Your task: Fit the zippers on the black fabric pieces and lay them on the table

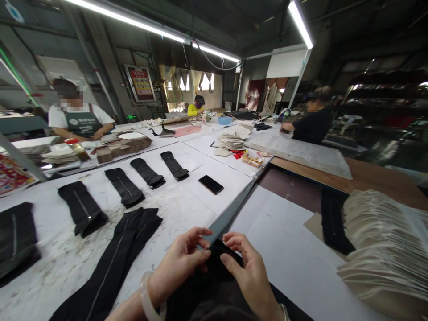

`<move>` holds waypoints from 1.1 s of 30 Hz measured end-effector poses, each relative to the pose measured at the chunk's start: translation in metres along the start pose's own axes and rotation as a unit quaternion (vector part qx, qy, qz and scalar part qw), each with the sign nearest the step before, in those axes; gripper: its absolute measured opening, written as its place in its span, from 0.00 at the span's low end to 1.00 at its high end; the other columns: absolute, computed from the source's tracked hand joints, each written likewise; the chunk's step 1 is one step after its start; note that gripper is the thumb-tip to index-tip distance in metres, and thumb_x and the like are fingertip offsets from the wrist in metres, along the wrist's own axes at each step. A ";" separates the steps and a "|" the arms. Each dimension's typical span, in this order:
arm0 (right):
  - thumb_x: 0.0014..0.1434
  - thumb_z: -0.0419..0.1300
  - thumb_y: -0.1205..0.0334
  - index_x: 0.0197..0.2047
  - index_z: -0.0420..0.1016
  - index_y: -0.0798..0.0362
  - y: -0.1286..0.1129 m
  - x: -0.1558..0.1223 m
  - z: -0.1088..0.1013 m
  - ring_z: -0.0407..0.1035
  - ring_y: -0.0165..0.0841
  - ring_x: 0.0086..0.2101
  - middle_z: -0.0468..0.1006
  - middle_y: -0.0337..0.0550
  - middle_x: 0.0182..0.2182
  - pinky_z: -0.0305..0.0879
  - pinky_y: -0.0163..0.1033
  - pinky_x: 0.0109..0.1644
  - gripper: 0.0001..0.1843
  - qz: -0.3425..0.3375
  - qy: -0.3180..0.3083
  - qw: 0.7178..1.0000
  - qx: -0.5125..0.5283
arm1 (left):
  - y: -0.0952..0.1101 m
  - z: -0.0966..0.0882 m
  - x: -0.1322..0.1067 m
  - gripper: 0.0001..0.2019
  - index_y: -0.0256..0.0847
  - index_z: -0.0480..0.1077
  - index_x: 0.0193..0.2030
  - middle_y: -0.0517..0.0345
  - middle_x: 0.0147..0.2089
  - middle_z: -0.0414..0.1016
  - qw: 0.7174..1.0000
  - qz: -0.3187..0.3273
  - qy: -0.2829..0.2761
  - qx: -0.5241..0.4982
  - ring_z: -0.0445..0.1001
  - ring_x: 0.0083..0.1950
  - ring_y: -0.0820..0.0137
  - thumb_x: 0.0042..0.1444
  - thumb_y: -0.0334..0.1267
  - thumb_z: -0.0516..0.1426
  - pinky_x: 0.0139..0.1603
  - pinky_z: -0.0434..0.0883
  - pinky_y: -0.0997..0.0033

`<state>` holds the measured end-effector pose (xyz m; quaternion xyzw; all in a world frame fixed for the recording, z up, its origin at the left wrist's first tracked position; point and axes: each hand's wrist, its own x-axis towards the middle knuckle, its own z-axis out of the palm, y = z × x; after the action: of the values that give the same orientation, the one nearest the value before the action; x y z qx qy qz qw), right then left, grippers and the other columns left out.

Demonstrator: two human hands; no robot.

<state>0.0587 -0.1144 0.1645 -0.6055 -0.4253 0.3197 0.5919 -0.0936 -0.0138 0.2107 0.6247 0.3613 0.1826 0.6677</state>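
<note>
My left hand (187,252), with a pale bangle at the wrist, has its fingers closed on the upper left edge of a black fabric piece (219,281). On the opposite edge is my right hand (247,263), thumb and fingers curled around the same fabric. The piece lies close to my body, its lower part blending into other dark cloth. To the left of my hands, a long black piece with a zipper (112,261) is spread on the white table (187,209). Beyond it lies a row of several short black zippered pieces (143,171).
A phone (211,184) lies ahead of my hands. At right, fanned beige sheets (384,240) stand beside a folded black piece (334,220). Farther off are a stack of paper-like pieces (232,140) and a yellow-filled plastic box (252,159). Three other people sit around the table.
</note>
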 end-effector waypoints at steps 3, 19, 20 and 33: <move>0.57 0.61 0.58 0.32 0.71 0.51 0.004 -0.009 0.006 0.68 0.40 0.49 0.74 0.45 0.47 0.59 0.42 0.55 0.06 -0.003 0.030 0.999 -0.013 | 0.005 -0.005 -0.002 0.23 0.38 0.69 0.50 0.59 0.36 0.70 1.000 0.001 -0.006 0.010 0.72 0.24 0.74 0.48 0.43 0.63 0.18 0.59 0.80; 0.55 0.63 0.52 0.27 0.70 0.54 0.003 -0.007 0.018 0.64 0.32 0.30 0.73 0.43 0.32 0.61 0.36 0.34 0.15 0.068 0.040 0.990 0.113 | 0.011 -0.007 -0.006 0.20 0.36 0.69 0.51 0.64 0.29 0.66 0.997 0.046 0.006 0.065 0.58 0.28 0.73 0.51 0.40 0.60 0.29 0.55 0.71; 0.55 0.64 0.52 0.27 0.70 0.54 0.003 -0.006 0.019 0.64 0.31 0.30 0.72 0.43 0.31 0.61 0.35 0.33 0.15 0.066 0.043 0.990 0.116 | 0.010 -0.006 -0.006 0.20 0.36 0.69 0.51 0.64 0.28 0.65 0.997 0.047 0.005 0.067 0.58 0.28 0.73 0.52 0.40 0.60 0.29 0.55 0.71; 0.54 0.64 0.55 0.27 0.69 0.53 -0.001 -0.006 0.026 0.66 0.32 0.30 0.72 0.41 0.29 0.65 0.36 0.33 0.12 0.040 0.058 0.990 0.125 | 0.037 -0.009 -0.001 0.20 0.44 0.72 0.54 0.59 0.39 0.77 0.925 0.113 -0.033 0.361 0.72 0.37 0.66 0.52 0.37 0.61 0.38 0.65 0.69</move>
<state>0.0328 -0.1081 0.1621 -0.5607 -0.3218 0.3583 0.6736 -0.0929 -0.0028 0.2469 0.8657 0.3076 0.0930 0.3839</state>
